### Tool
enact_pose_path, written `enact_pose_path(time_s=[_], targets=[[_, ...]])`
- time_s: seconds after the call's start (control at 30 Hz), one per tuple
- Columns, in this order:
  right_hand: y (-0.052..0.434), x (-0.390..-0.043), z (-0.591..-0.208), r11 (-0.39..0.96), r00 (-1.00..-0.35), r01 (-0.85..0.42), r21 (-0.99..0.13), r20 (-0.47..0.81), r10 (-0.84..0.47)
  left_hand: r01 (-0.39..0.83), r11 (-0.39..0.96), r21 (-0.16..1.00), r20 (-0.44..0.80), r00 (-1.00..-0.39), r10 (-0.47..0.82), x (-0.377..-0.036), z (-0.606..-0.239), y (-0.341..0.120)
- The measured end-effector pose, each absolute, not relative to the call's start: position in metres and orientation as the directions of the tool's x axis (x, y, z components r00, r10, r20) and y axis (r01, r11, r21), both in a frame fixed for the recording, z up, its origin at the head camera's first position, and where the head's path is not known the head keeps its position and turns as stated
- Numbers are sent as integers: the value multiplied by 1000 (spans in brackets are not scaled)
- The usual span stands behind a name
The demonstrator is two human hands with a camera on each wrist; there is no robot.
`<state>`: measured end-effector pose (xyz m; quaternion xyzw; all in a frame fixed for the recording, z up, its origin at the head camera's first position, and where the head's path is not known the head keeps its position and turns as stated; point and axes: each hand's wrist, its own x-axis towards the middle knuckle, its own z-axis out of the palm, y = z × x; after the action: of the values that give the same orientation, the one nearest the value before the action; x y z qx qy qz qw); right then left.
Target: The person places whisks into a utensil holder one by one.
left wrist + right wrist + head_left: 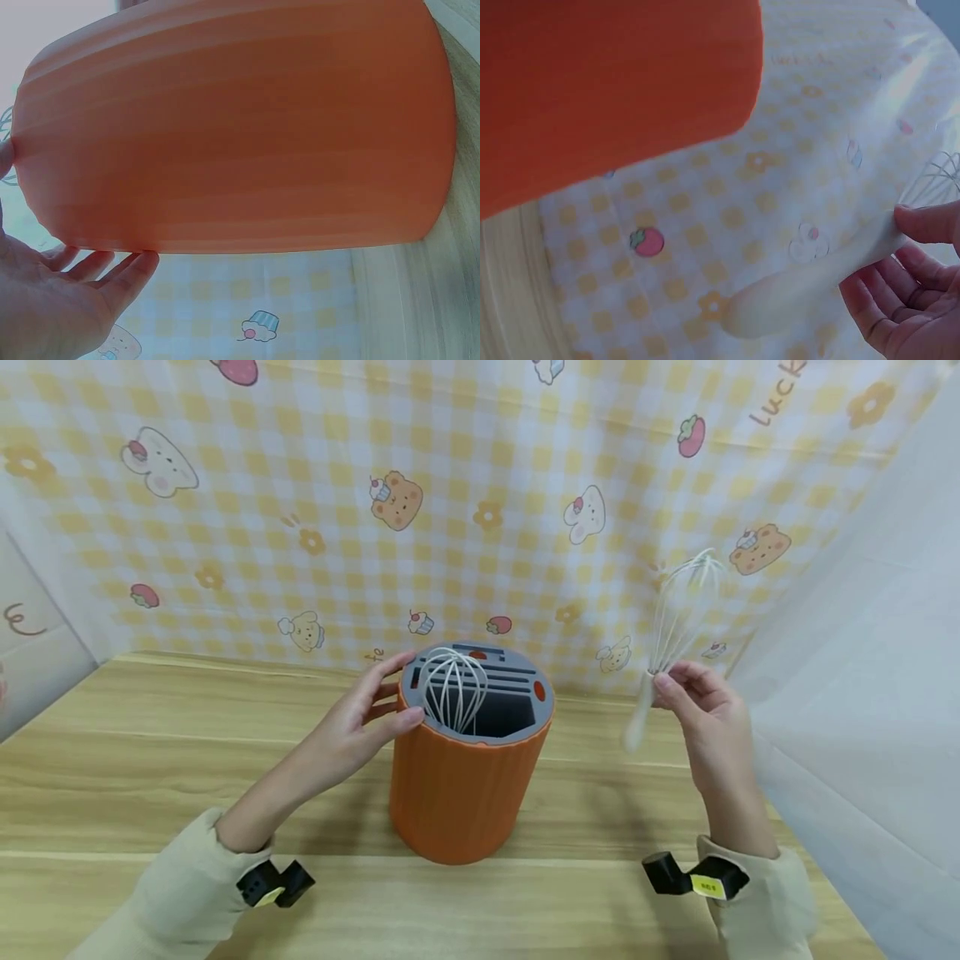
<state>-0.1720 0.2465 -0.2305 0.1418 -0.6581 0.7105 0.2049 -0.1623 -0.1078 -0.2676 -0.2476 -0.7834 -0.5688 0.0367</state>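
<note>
An orange round knife block with a grey slotted top stands upright. My left hand grips its upper left side, thumb on the front rim and fingers round the back; the left wrist view shows these fingers against the ribbed wall. One whisk stands in the block's large opening, wires up, its handle hidden inside. To the right, my right hand pinches a second whisk near the top of its pale handle. This whisk tilts, wires up and handle end down, apart from the block.
The block stands on a wood-grain table. Behind is a yellow checked cloth with cartoon prints. A white side wall rises close beyond my right hand. Narrow slots and orange-red patches mark the block's top.
</note>
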Motion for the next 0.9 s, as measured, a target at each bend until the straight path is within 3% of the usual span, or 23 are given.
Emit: enact_pose_path(time_s=[0.4,0.9], targets=[[223,-143,-214,-379,-808,-574,-726,577,120,435,216,874,345,-870,353,-162,-269,-107],[198,-123,-211,-515,-699,-655,-553,702,135,428,221,876,338,-873,352,-163,-269,-107]])
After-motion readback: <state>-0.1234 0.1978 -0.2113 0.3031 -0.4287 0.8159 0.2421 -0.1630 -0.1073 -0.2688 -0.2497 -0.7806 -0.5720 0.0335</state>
